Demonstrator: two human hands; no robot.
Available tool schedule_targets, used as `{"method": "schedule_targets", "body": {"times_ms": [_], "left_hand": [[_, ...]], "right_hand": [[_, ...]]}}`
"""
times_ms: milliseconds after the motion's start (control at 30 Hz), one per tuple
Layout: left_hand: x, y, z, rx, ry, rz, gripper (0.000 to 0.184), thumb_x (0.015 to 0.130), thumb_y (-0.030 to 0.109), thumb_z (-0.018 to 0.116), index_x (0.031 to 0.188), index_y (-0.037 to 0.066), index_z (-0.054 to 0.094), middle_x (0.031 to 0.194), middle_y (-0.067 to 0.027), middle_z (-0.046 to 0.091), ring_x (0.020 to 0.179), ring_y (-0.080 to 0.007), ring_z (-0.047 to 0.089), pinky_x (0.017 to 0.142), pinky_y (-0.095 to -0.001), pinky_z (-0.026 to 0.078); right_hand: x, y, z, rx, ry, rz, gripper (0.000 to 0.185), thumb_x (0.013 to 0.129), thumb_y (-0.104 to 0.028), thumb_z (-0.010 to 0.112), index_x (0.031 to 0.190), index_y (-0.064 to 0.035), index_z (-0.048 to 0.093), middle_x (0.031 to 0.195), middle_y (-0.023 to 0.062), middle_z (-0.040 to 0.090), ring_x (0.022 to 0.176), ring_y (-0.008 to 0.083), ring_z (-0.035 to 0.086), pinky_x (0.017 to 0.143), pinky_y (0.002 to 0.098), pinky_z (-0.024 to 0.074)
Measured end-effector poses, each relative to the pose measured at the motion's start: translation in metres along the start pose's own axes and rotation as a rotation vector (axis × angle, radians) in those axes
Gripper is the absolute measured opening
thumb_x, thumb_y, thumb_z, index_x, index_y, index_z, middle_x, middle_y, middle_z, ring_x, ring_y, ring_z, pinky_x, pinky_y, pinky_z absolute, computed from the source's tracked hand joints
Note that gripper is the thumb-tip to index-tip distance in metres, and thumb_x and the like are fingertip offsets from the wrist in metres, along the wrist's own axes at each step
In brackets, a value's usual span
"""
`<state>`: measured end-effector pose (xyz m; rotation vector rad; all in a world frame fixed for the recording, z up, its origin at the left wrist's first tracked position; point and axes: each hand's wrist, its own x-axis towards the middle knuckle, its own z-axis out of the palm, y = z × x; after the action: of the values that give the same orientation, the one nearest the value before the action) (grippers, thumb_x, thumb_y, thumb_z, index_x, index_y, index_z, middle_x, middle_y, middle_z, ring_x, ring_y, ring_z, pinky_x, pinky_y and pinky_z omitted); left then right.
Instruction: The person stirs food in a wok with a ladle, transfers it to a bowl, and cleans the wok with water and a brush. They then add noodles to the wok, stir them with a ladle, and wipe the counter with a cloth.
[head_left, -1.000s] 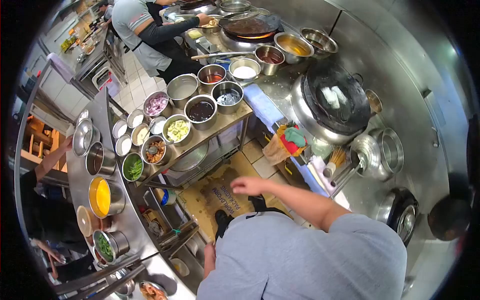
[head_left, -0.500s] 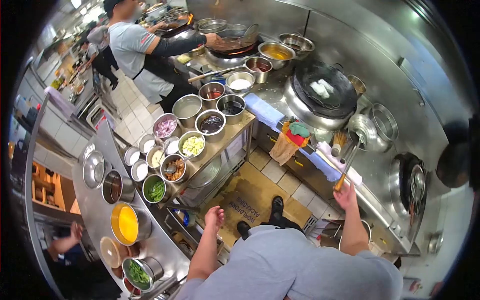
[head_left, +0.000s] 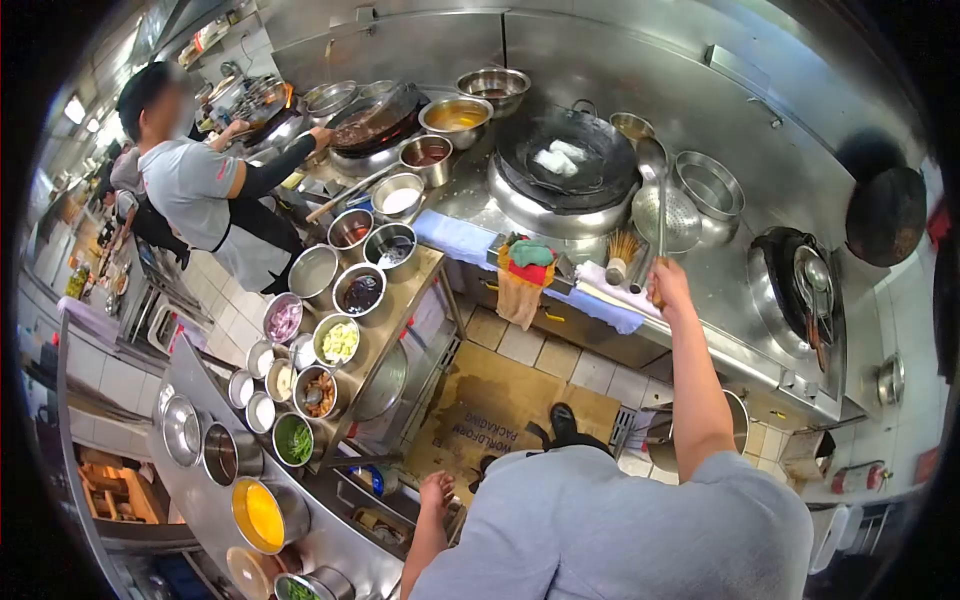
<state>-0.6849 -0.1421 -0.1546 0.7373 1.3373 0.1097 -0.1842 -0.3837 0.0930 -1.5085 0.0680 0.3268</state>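
Observation:
My right hand (head_left: 672,284) is closed round the handle end of a metal ladle (head_left: 652,158), whose bowl points away from me over the stove's edge. Beneath the ladle lies a round perforated strainer (head_left: 680,222). To its left, a black wok (head_left: 520,140) sits on a steel burner ring with white lumps (head_left: 560,158) inside; what they are I cannot make out. My left hand (head_left: 437,490) hangs low by my side near the steel counter, fingers loosely curled, with nothing visible in it.
Bowls of chopped vegetables and sauces (head_left: 340,341) crowd the side table at left. A yellow liquid pot (head_left: 268,515) stands on the nearer counter. A bamboo brush (head_left: 623,252) and cloths (head_left: 600,307) line the stove's front. A co-worker (head_left: 200,190) works at another wok, far left.
My right hand has reached forward and closed on the ladle's handle; the ladle now points straight away from me. My view has turned right, and my left hand has dropped lower.

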Motion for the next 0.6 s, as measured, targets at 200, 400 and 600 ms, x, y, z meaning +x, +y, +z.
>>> {"method": "schedule_targets", "body": {"times_ms": [200,400,600], "left_hand": [[0.021,-0.070,-0.042,0.902,-0.054,0.392,0.022,0.080,0.027,0.048,0.083,0.010,0.061,0.076,-0.0109,0.062,0.071,-0.0253,0.059,0.059,-0.0373,0.047],[0.017,-0.053,0.011,0.147,-0.058,-0.028,0.017,0.084,0.023,0.047,0.085,0.008,0.055,0.070,-0.0068,0.058,0.057,-0.0162,0.055,0.045,-0.0290,0.042],[-0.002,-0.006,0.126,0.080,0.037,0.161,0.016,0.086,0.023,0.048,0.093,0.009,0.048,0.075,-0.0029,0.056,0.058,-0.0111,0.052,0.045,-0.0238,0.037]], "right_hand": [[0.074,-0.026,0.040,-0.099,-0.182,-0.022,0.010,0.080,-0.012,0.045,0.089,-0.0066,0.045,0.065,0.0030,0.045,0.045,0.0116,0.043,0.036,0.0260,0.0352],[0.114,-0.012,0.059,-0.221,-0.429,0.040,0.011,0.079,-0.012,0.049,0.085,-0.0039,0.046,0.062,0.0023,0.047,0.044,0.0104,0.044,0.036,0.0255,0.0361],[0.187,-0.025,0.050,-0.828,-0.188,-0.356,0.030,0.077,-0.012,0.047,0.104,-0.0009,0.050,0.077,0.0167,0.059,0.065,0.0294,0.058,0.059,0.0367,0.0464]]}}
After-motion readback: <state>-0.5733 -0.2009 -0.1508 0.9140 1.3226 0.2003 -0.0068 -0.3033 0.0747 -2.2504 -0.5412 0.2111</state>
